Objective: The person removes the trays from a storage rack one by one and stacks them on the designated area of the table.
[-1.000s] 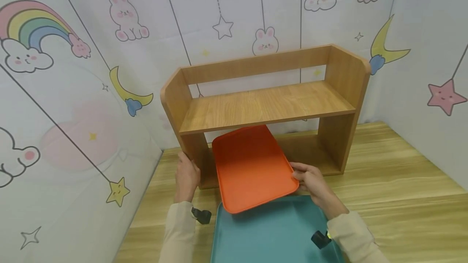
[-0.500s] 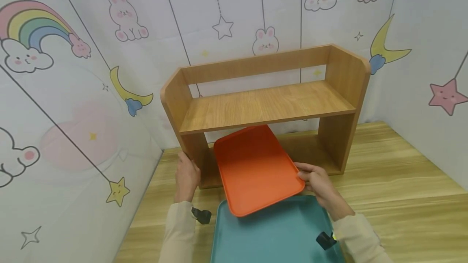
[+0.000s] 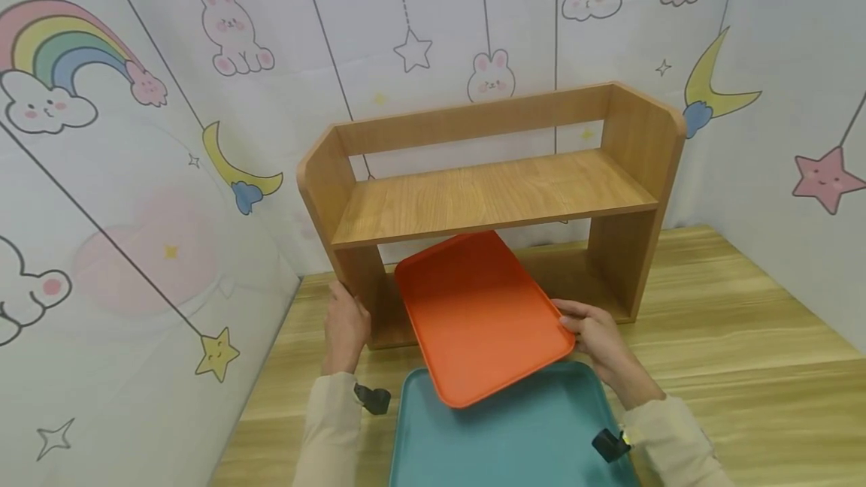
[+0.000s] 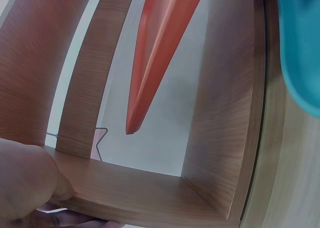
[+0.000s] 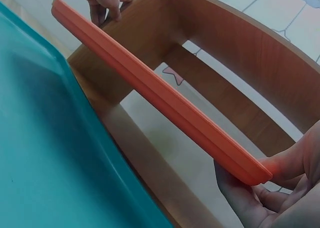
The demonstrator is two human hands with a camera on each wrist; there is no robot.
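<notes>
An orange tray (image 3: pixel 483 322) slants in the lower opening of a two-tier wooden shelf (image 3: pixel 473 198), its back end under the middle board and its front corner out over a teal tray (image 3: pixel 501 434). My right hand (image 3: pixel 598 333) pinches the orange tray's right edge; the right wrist view shows thumb and fingers on either side of the rim (image 5: pixel 165 96). With my left hand (image 3: pixel 346 329) I grip the front edge of the shelf's left side panel. In the left wrist view the thumb lies on one face of the panel (image 4: pixel 125 188) and the fingers on the other.
The shelf and the teal tray stand on a wood-grain table (image 3: pixel 731 322). Close behind and on both sides hang white walls (image 3: pixel 169 194) printed with rabbits, stars and rainbows. The teal tray lies directly in front of the shelf.
My right hand has drawn the orange tray a little to the right and toward me, turning it slightly. The left hand and the shelf have stayed put.
</notes>
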